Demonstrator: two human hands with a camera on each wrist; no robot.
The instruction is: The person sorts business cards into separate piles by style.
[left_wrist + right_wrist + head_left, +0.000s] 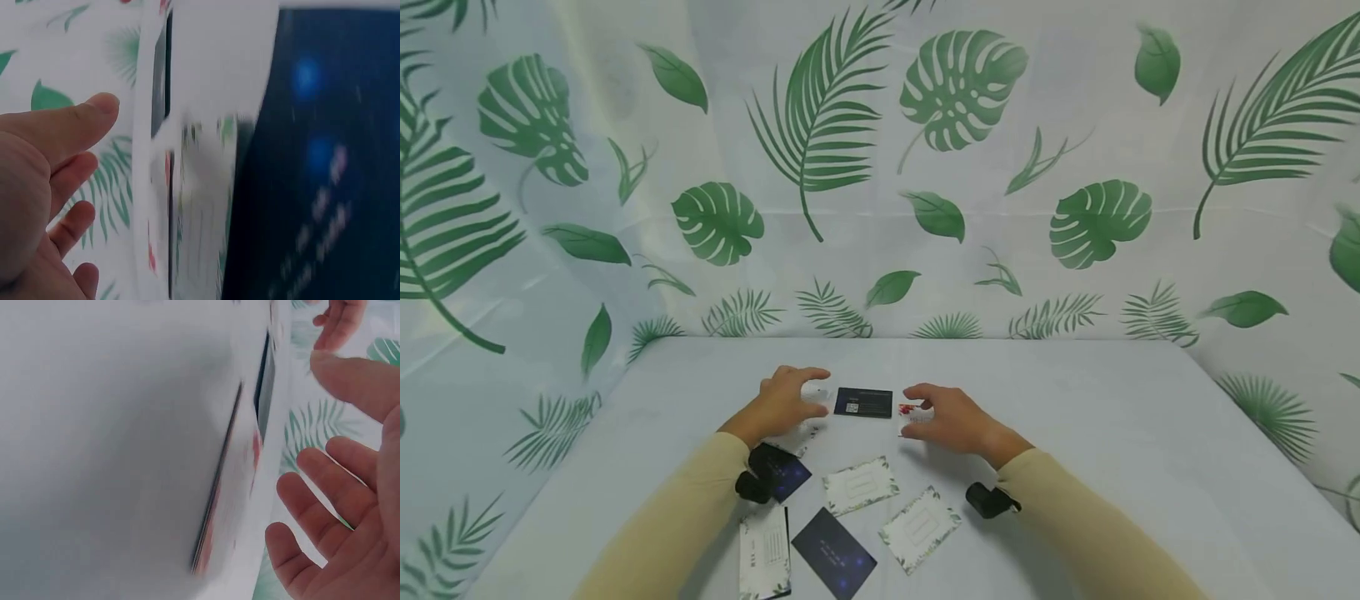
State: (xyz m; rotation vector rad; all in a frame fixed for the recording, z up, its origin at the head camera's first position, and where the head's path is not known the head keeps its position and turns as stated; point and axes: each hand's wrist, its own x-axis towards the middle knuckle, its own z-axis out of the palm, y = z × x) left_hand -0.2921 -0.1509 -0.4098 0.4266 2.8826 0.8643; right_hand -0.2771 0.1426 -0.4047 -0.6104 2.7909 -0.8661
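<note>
1. Lying flat on the white table [1075, 417], a dark card with a small white code square [863, 402] sits between the two hands, near the table's far half.
2. The left hand [786, 404] hovers just left of that dark card, fingers spread and gently arched over a pale card [815, 395] that is mostly hidden beneath them. The left wrist view shows the thumb and fingers [69, 169] apart and relaxed, gripping nothing.
3. The right hand [951, 417] is just right of the dark card, palm down, fingers loosely extended over a white card with red marks [907, 411]. Whether the fingertips touch this card I cannot tell from the head view; the right wrist view shows the fingers [325, 487] spread and open beside the blurred card edge [219, 487].
4. Closer to the person, more cards lie scattered on the table: a white card with a leafy border [860, 485], a second such card [920, 529] to its right, a dark blue card [833, 552] between and below them, and a white lined card [765, 552] at the left.
5. Another dark blue card [788, 475] lies partly under the left wrist.
6. Both forearms wear cream sleeves [685, 517], each with a small black camera [988, 500] at the wrist.
7. A white backdrop printed with green leaves [955, 92] surrounds the table.
</note>
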